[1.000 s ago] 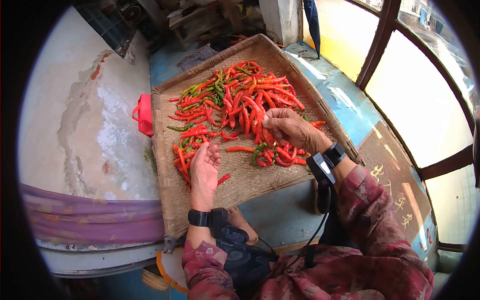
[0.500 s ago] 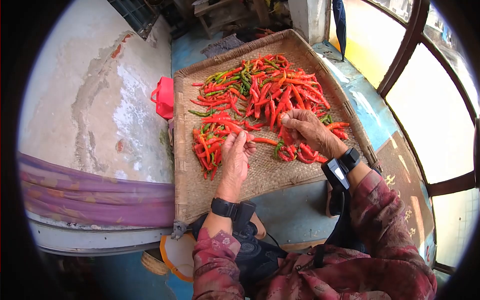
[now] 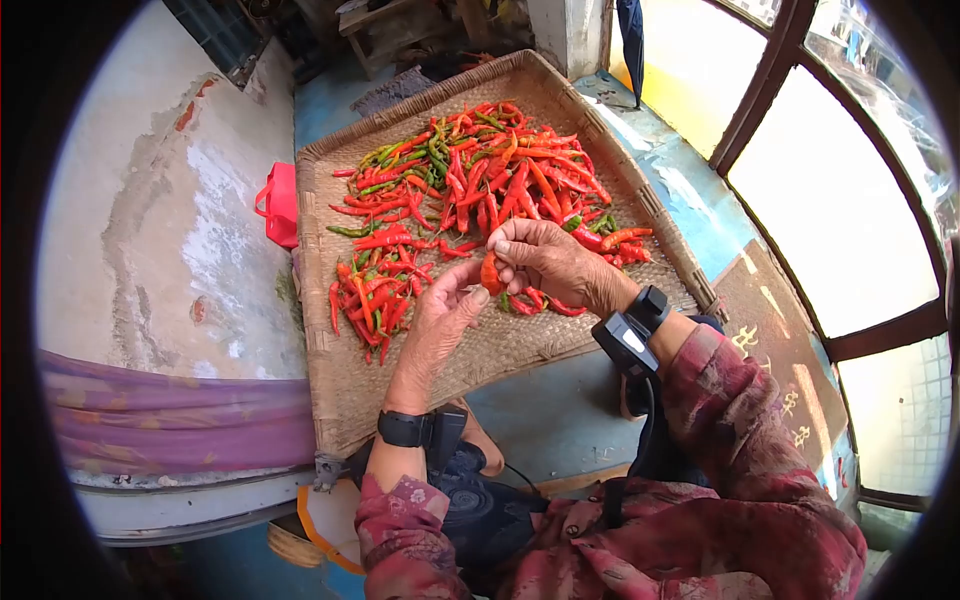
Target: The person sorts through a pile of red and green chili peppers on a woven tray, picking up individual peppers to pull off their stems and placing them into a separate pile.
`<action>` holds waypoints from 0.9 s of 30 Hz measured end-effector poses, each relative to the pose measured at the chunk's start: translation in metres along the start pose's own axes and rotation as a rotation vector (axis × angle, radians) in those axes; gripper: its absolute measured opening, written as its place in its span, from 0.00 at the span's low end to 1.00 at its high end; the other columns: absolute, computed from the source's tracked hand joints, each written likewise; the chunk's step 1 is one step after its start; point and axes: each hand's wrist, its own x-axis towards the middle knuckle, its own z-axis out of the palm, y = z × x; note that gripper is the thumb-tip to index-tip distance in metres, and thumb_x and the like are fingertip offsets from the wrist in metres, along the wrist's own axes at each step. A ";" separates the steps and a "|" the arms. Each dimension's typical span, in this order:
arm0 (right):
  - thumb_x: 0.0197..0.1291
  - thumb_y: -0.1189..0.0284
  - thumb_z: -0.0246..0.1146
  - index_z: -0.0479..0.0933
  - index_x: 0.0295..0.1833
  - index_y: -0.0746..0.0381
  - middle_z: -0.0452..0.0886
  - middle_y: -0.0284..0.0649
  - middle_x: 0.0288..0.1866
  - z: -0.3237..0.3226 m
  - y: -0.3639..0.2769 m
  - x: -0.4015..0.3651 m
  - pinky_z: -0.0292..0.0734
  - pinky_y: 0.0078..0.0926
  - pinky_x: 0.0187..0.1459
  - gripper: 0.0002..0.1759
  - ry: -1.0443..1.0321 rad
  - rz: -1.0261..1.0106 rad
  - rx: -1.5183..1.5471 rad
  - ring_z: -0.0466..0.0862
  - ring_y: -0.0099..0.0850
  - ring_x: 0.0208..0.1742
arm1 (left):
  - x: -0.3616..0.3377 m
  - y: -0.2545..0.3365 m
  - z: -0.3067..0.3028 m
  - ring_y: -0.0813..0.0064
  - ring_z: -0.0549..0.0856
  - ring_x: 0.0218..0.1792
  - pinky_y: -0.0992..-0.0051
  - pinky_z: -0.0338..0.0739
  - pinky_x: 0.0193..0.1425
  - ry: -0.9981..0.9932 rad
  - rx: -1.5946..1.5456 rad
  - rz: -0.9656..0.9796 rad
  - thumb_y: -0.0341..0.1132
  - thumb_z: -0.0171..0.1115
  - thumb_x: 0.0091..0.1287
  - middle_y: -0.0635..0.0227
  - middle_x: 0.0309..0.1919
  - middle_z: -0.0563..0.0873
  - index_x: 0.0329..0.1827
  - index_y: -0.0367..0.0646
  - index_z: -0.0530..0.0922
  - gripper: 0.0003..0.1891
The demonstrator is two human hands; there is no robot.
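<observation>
Red, orange and green chili peppers (image 3: pixel 500 170) lie in a large pile on a square woven tray (image 3: pixel 450 345). A smaller group of peppers (image 3: pixel 372 300) rests at the tray's left. Over the tray's near half, my right hand (image 3: pixel 550 262) pinches a red-orange pepper (image 3: pixel 492 273) between thumb and fingers. My left hand (image 3: pixel 445 310) is just left of that pepper, its thumb near the lower end and its fingers curled; whether it grips the pepper is unclear. Several red peppers lie partly hidden beneath my right hand.
A pink-red bag (image 3: pixel 279 206) stands against the wall left of the tray. Purple cloth (image 3: pixel 180 415) hangs at the lower left. A folded umbrella (image 3: pixel 631 45) hangs by the windows on the right. An orange-rimmed container (image 3: pixel 325 530) sits below the tray's near left corner.
My hands have come together around one pepper; they were apart before. The long red pepper at my left hand is no longer there. The view has shifted, moving the tray leftward.
</observation>
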 end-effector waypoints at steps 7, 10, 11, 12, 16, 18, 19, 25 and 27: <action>0.63 0.67 0.58 0.73 0.42 0.61 0.78 0.33 0.29 -0.014 -0.005 0.014 0.76 0.19 0.28 0.09 0.144 -0.080 -0.302 0.78 0.23 0.27 | 0.010 -0.007 -0.008 0.88 0.76 0.26 0.86 0.72 0.30 0.190 -0.168 0.023 0.41 0.60 0.65 0.74 0.28 0.81 0.42 0.39 0.78 0.13; 0.50 0.73 0.60 0.74 0.37 0.66 0.79 0.47 0.34 -0.047 0.024 0.021 0.78 0.41 0.34 0.09 0.135 -0.325 -1.459 0.81 0.46 0.35 | 0.013 -0.003 -0.047 0.85 0.77 0.28 0.84 0.74 0.31 0.355 -0.258 0.107 0.39 0.58 0.66 0.68 0.35 0.81 0.46 0.37 0.75 0.13; 0.50 0.73 0.60 0.74 0.37 0.66 0.79 0.47 0.34 -0.048 0.027 0.018 0.78 0.41 0.34 0.09 0.136 -0.324 -1.457 0.81 0.46 0.35 | 0.014 -0.003 -0.059 0.83 0.79 0.30 0.83 0.76 0.35 0.410 -0.283 0.114 0.38 0.58 0.66 0.65 0.38 0.81 0.48 0.36 0.74 0.14; 0.50 0.73 0.59 0.74 0.36 0.65 0.80 0.47 0.33 -0.049 0.030 0.016 0.78 0.41 0.34 0.08 0.144 -0.271 -1.644 0.82 0.45 0.36 | 0.015 -0.006 -0.070 0.83 0.79 0.30 0.83 0.76 0.35 0.412 -0.282 0.113 0.38 0.58 0.66 0.65 0.38 0.81 0.48 0.36 0.74 0.14; 0.48 0.74 0.59 0.75 0.34 0.64 0.81 0.47 0.31 -0.052 0.034 0.015 0.78 0.42 0.33 0.06 0.123 -0.139 -1.864 0.82 0.46 0.35 | 0.013 -0.009 -0.089 0.75 0.80 0.39 0.76 0.76 0.46 0.640 -0.444 0.129 0.35 0.58 0.66 0.62 0.42 0.79 0.54 0.34 0.70 0.17; 0.48 0.75 0.59 0.75 0.33 0.64 0.81 0.47 0.31 -0.051 0.034 0.015 0.78 0.42 0.33 0.06 0.122 -0.091 -1.871 0.83 0.46 0.34 | 0.010 -0.008 -0.089 0.72 0.81 0.42 0.74 0.76 0.49 0.690 -0.448 0.128 0.34 0.58 0.66 0.61 0.43 0.79 0.55 0.34 0.70 0.18; 0.48 0.75 0.58 0.75 0.32 0.63 0.81 0.47 0.30 -0.047 0.030 0.015 0.78 0.42 0.33 0.05 0.143 -0.062 -1.868 0.83 0.46 0.33 | 0.008 -0.005 -0.082 0.73 0.81 0.42 0.74 0.76 0.48 0.617 -0.375 0.127 0.35 0.58 0.66 0.62 0.42 0.80 0.55 0.34 0.70 0.18; 0.47 0.75 0.58 0.76 0.31 0.65 0.79 0.46 0.25 -0.031 0.005 0.010 0.77 0.37 0.30 0.05 0.226 -0.208 -1.427 0.82 0.39 0.29 | 0.013 -0.016 -0.032 0.78 0.80 0.39 0.78 0.76 0.43 0.216 0.044 0.032 0.37 0.57 0.67 0.66 0.38 0.81 0.56 0.35 0.72 0.18; 0.48 0.75 0.59 0.76 0.32 0.65 0.79 0.43 0.23 -0.024 -0.004 0.006 0.77 0.33 0.28 0.05 0.211 -0.257 -1.218 0.82 0.34 0.26 | 0.014 -0.022 -0.014 0.80 0.80 0.36 0.80 0.76 0.40 0.189 0.280 0.050 0.38 0.57 0.67 0.67 0.37 0.81 0.55 0.35 0.73 0.19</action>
